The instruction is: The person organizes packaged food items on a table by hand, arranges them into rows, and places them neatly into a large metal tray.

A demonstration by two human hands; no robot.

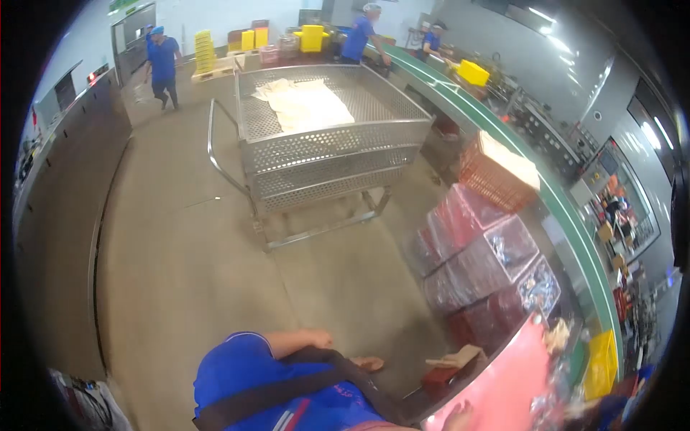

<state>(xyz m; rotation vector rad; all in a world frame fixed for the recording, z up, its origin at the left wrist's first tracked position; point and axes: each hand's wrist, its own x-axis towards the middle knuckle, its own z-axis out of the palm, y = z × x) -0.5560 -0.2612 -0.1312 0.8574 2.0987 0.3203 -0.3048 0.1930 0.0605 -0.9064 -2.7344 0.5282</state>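
Note:
My left hand point(316, 338) is in front of my blue shirt at the bottom centre, blurred, with its fingers too smeared to read. Low at the bottom edge, my right hand point(458, 416) is beside or over a pink surface point(499, 381); its fingers are blurred and partly cut off. Near the pink surface are a light brown piece point(458, 357) and wrapped crates point(485, 258). A perforated metal cart point(334, 147) stands ahead, with pale cloth-like material point(305, 104) in it.
A green-edged conveyor point(553, 194) curves along the right. An orange basket point(496, 172) stands beside it, and a yellow crate point(601, 365) is at the lower right. One person point(162, 65) is at the back left; others point(358, 37) are by the conveyor. A long metal cabinet point(68, 215) lines the left.

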